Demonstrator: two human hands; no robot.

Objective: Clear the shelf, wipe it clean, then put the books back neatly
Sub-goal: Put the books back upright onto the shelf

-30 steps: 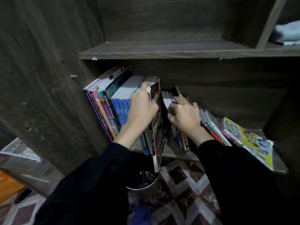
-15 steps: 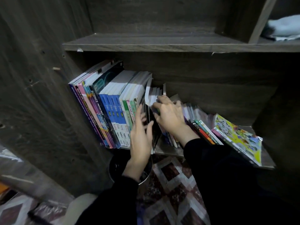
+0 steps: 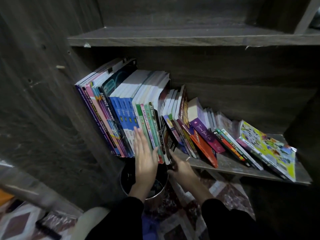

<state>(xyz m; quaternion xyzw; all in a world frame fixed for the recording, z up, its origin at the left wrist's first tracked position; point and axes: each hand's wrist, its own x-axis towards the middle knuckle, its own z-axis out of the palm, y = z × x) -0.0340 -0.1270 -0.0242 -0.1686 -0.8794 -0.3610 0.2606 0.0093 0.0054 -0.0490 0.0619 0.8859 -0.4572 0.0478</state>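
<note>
Standing upright at the left end of the shelf (image 3: 230, 164), a row of books (image 3: 124, 115) is pressed on its spines by the left hand (image 3: 145, 158), held flat with fingers straight. A black book (image 3: 167, 141) just beside them is touched at its lower edge by the right hand (image 3: 181, 168); whether it is gripped cannot be told. Other books (image 3: 207, 134) are leaned rightwards.

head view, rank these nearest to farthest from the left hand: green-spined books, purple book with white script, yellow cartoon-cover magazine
1. green-spined books: upright in the left block, touched by the left hand.
2. purple book with white script: leaning, to the right of that hand.
3. yellow cartoon-cover magazine: slanted at the far right end of the wooden shelf.
</note>
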